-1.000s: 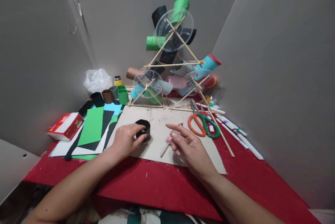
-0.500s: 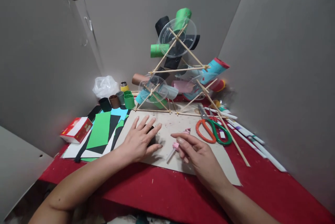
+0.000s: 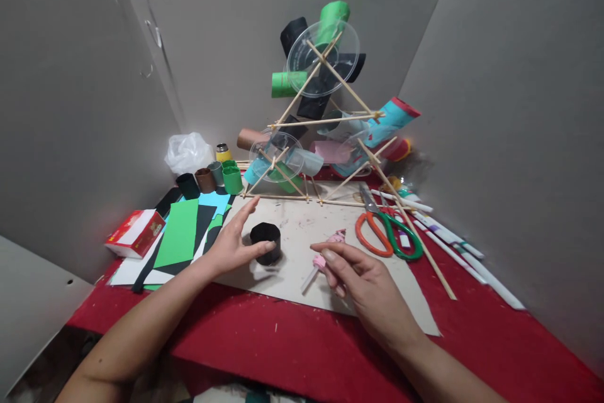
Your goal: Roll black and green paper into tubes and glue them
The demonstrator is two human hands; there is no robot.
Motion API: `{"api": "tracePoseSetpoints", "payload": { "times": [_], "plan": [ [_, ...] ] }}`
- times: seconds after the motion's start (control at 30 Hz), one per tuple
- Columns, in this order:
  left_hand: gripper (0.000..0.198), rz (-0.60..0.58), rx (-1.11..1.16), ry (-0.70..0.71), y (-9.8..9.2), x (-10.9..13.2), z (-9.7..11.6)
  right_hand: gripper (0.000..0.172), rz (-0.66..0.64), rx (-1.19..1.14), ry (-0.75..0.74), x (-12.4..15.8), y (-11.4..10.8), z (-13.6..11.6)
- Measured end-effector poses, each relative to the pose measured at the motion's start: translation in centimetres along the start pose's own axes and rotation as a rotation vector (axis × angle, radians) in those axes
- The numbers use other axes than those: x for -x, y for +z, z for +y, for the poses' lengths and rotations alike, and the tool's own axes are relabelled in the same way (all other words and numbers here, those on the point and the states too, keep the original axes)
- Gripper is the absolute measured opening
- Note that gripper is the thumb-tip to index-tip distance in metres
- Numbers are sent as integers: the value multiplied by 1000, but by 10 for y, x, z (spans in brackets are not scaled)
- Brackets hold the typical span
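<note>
A short black paper cylinder [image 3: 265, 244] stands upright on the grey board [image 3: 302, 214]. My left hand [image 3: 236, 242] is open at its left side, thumb reaching across near the front of its rim; whether the thumb touches it I cannot tell. To the right, my right hand [image 3: 358, 277] is closed, thumb and index finger drawn together around a small pink tube [image 3: 319, 261] with a whitish nozzle. The nozzle slants down and left, and the fingers cover the tube's middle. Orange- and green-handled scissors [image 3: 389, 236] lie right of this hand.
Behind the board rises a stick frame [image 3: 302, 123] carrying clear discs and coloured paper cylinders. Coloured paper sheets [image 3: 177, 233], a red box [image 3: 136, 233] and several small cylinders [image 3: 205, 180] sit at left. White tubes [image 3: 467, 258] and a long stick [image 3: 427, 255] lie at right.
My left hand has lifted off the top of the black cylinder and drawn back left, uncovering it. My right hand holds nearly the same pose. The view has shifted slightly.
</note>
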State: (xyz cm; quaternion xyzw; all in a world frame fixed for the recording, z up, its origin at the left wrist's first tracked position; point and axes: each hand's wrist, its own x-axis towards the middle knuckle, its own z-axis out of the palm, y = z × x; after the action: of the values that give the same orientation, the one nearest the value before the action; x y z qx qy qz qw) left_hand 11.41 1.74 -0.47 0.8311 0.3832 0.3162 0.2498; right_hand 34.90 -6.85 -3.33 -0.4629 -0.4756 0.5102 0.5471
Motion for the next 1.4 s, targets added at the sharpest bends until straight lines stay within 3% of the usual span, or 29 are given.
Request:
{"api": "tracePoseSetpoints", "payload": {
  "times": [0.17, 0.53, 0.73, 1.07, 1.23, 1.4],
  "plan": [
    [116, -321, 463, -182, 1, -3, -19, 43, -6, 8, 29, 3, 1, -3],
    [115, -353, 470, -202, 12, -4, -25, 44, -45, 32, 46, 5, 2, -7],
    [105, -279, 455, -197, 24, -2, -26, 44, -57, 44, 67, 3, 1, -1],
    [98, 96, 326, -200, 40, 1, -27, 42, -54, 113, 64, -2, -2, 7],
    [97, 122, 294, -157, 39, 4, -16, 38, -34, 141, 7, -2, 4, 5],
    [100, 24, 285, -65, 49, 14, -1, 45, -74, 225, -266, 4, 13, 8]
  ]
}}
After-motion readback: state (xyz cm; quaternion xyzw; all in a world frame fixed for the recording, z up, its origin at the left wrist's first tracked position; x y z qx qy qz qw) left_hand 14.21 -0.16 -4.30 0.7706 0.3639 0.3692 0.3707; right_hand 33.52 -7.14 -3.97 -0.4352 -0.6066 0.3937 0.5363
